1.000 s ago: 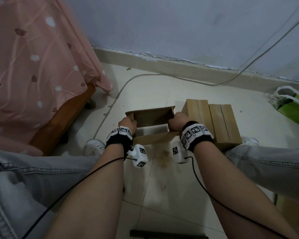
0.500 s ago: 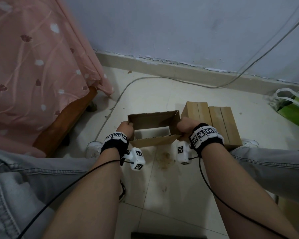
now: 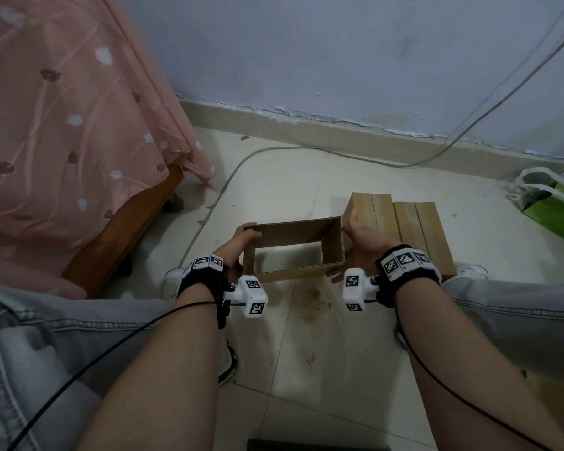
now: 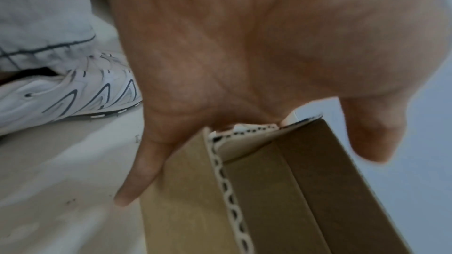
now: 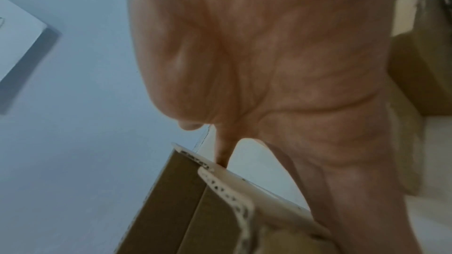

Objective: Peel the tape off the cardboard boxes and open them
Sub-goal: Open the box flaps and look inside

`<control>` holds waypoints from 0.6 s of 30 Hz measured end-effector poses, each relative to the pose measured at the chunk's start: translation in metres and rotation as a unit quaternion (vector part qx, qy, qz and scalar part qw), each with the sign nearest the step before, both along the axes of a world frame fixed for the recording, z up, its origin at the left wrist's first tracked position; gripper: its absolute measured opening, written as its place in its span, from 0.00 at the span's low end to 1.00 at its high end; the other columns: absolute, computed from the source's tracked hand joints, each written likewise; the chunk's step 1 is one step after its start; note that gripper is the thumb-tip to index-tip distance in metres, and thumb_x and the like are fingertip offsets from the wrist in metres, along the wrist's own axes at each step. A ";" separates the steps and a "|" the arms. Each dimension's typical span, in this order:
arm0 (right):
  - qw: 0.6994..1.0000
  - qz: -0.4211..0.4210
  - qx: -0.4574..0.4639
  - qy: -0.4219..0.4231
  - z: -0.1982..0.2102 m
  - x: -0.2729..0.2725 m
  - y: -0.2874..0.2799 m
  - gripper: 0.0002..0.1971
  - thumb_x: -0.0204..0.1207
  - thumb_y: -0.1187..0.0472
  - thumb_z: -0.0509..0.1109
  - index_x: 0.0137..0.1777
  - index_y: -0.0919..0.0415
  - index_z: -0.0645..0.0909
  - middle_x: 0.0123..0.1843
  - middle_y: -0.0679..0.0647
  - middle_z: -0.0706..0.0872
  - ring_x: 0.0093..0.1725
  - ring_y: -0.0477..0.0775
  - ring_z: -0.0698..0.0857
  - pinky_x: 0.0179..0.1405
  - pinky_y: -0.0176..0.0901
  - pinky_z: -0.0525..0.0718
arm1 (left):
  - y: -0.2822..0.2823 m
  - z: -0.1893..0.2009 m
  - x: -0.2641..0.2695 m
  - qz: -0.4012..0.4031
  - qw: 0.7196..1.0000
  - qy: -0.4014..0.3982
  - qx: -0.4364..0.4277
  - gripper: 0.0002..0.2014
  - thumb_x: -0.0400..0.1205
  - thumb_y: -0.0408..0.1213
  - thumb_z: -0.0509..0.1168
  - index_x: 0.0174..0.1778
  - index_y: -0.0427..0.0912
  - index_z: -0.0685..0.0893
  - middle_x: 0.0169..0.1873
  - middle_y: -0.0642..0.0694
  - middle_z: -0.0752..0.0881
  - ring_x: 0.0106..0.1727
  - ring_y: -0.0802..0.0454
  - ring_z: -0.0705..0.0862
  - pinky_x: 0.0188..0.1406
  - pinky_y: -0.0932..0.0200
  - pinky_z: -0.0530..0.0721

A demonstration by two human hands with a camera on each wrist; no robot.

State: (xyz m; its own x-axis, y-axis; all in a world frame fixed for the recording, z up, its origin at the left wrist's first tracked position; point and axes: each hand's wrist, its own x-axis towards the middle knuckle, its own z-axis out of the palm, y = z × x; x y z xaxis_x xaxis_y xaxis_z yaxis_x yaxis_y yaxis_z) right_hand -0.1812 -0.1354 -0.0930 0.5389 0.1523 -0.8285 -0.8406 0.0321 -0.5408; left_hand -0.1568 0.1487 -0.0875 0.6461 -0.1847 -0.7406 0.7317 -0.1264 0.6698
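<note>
An open brown cardboard box (image 3: pixel 293 230) hangs above the floor tiles between my knees, squared out so the floor shows through it. My left hand (image 3: pixel 241 244) grips its left end, thumb over the far rim. My right hand (image 3: pixel 355 245) grips the right end, thumb up along the wall and fingers under the near corner. In the left wrist view the box corner (image 4: pixel 269 200) sits in my left hand (image 4: pixel 244 45). The right wrist view shows the box edge (image 5: pixel 183 210) against my right hand (image 5: pixel 281 65). Two shut boxes (image 3: pixel 375 214) (image 3: pixel 420 236) lie side by side behind my right hand.
A pink flowered cloth (image 3: pixel 62 125) drapes over a wooden bed frame (image 3: pixel 127 229) on the left. A grey cable (image 3: pixel 228 177) runs across the floor to the wall. A green bag (image 3: pixel 554 206) stands far right. My jeans-clad knees flank the box; a brown stain (image 3: pixel 310 301) marks the tile.
The box has gone from a slanted, half-flattened shape to a squared open one. Both hands have shifted out to its ends and the box sits a little closer to me.
</note>
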 end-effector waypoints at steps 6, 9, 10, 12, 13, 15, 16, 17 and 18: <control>0.997 -0.019 -0.075 -0.002 -0.007 0.011 0.006 0.35 0.73 0.22 0.50 0.71 0.40 0.76 0.70 0.67 0.75 0.57 0.73 0.85 0.53 0.73 0.85 | 0.007 -0.011 0.014 0.127 0.991 0.041 0.026 0.33 0.84 0.68 0.41 0.74 0.55 0.76 0.74 0.38 0.76 0.74 0.29 0.72 0.71 0.26 0.70; 0.998 -0.019 -0.055 0.014 0.004 0.006 0.013 0.27 0.80 0.37 0.63 0.74 0.49 0.67 0.65 0.65 0.76 0.52 0.69 0.84 0.41 0.57 0.87 | 0.004 -0.013 0.011 0.113 0.991 0.047 0.053 0.22 0.86 0.58 0.53 0.63 0.46 0.80 0.68 0.40 0.79 0.68 0.36 0.77 0.72 0.32 0.72; 0.999 -0.020 -0.041 0.027 0.007 0.003 0.014 0.28 0.77 0.40 0.66 0.73 0.50 0.67 0.63 0.66 0.77 0.51 0.69 0.84 0.40 0.58 0.88 | 0.004 -0.013 0.008 0.097 0.992 0.048 0.060 0.19 0.85 0.55 0.56 0.59 0.45 0.79 0.65 0.40 0.79 0.66 0.38 0.77 0.72 0.35 0.73; 0.999 -0.021 -0.022 0.028 0.007 -0.002 0.014 0.28 0.74 0.44 0.69 0.71 0.53 0.69 0.61 0.66 0.79 0.51 0.70 0.85 0.44 0.62 0.88 | 0.006 -0.015 0.004 0.066 0.994 0.059 0.060 0.18 0.83 0.54 0.59 0.57 0.43 0.78 0.55 0.38 0.83 0.55 0.40 0.82 0.63 0.44 0.79; 0.999 -0.020 -0.021 0.023 0.005 -0.004 0.013 0.28 0.72 0.45 0.70 0.70 0.54 0.71 0.61 0.66 0.79 0.53 0.70 0.85 0.51 0.66 0.86 | 0.007 -0.016 0.002 0.048 0.995 0.070 0.053 0.19 0.82 0.55 0.61 0.57 0.42 0.79 0.48 0.38 0.85 0.48 0.41 0.84 0.55 0.49 0.82; 0.999 -0.002 -0.032 0.022 0.000 -0.007 0.012 0.32 0.68 0.49 0.71 0.71 0.60 0.72 0.62 0.66 0.80 0.58 0.69 0.84 0.65 0.69 0.78 | 0.012 -0.018 -0.005 0.014 0.995 0.089 0.042 0.22 0.81 0.57 0.64 0.58 0.41 0.80 0.43 0.38 0.87 0.41 0.42 0.85 0.43 0.54 0.83; 0.999 0.002 -0.045 0.022 -0.002 -0.008 0.013 0.33 0.67 0.50 0.72 0.72 0.62 0.72 0.61 0.65 0.80 0.59 0.67 0.83 0.68 0.68 0.75 | 0.012 -0.020 -0.007 0.005 0.995 0.091 0.034 0.22 0.80 0.57 0.65 0.58 0.42 0.81 0.45 0.38 0.87 0.42 0.42 0.86 0.41 0.54 0.84; 0.998 -0.002 -0.058 0.018 -0.004 -0.009 0.014 0.34 0.68 0.50 0.72 0.73 0.63 0.71 0.62 0.63 0.81 0.59 0.64 0.82 0.69 0.66 0.76 | 0.012 -0.022 -0.009 0.005 0.996 0.088 0.027 0.21 0.80 0.57 0.65 0.58 0.43 0.81 0.46 0.38 0.87 0.43 0.42 0.86 0.43 0.52 0.85; 0.998 -0.012 -0.067 0.014 -0.007 -0.009 0.016 0.34 0.69 0.50 0.73 0.74 0.63 0.71 0.64 0.61 0.81 0.61 0.63 0.83 0.69 0.64 0.77 | 0.012 -0.023 -0.009 0.012 0.996 0.082 0.017 0.20 0.80 0.55 0.66 0.58 0.43 0.81 0.48 0.38 0.87 0.45 0.41 0.86 0.48 0.50 0.86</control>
